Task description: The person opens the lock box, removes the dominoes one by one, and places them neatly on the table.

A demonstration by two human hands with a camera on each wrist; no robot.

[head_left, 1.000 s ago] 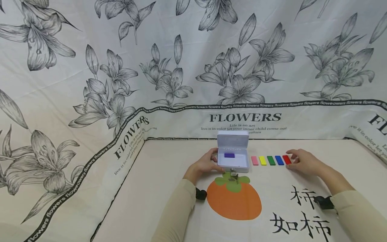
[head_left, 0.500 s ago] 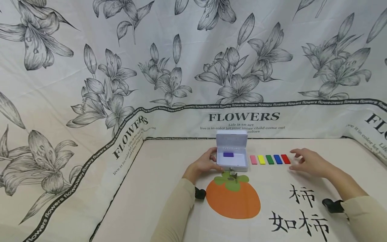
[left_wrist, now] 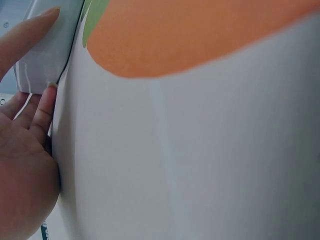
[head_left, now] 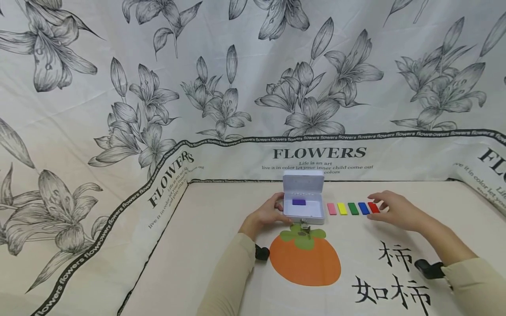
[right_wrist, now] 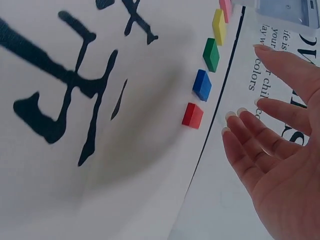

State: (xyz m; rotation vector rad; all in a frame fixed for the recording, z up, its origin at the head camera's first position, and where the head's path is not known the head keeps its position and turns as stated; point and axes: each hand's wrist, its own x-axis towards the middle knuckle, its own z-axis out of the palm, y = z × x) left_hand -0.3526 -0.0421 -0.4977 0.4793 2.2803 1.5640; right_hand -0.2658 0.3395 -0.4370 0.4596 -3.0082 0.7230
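Observation:
A small pale metal box [head_left: 303, 182] stands with its lid raised, a purple block [head_left: 298, 202] lying inside. My left hand [head_left: 265, 213] holds the box's left side, thumb along the front; the left wrist view shows the thumb and fingers [left_wrist: 44, 107] around its corner. Right of the box runs a row of flat blocks: pink [head_left: 331, 209], yellow [head_left: 342, 209], green [head_left: 353, 209], blue [head_left: 363, 208] and red [head_left: 372, 206]. My right hand [head_left: 399, 213] hovers at the red block, fingers loosely bent; the right wrist view shows a gap between them.
A key [head_left: 306, 229] hangs at the box's front latch. The tablecloth has a printed orange persimmon [head_left: 305, 263] and black characters [head_left: 391, 289]. Behind the table hangs a flower-patterned curtain [head_left: 221, 158].
My right hand first drew away rightward from the red block, then came back left to it. The left hand has stayed on the box, and the blocks have kept their places.

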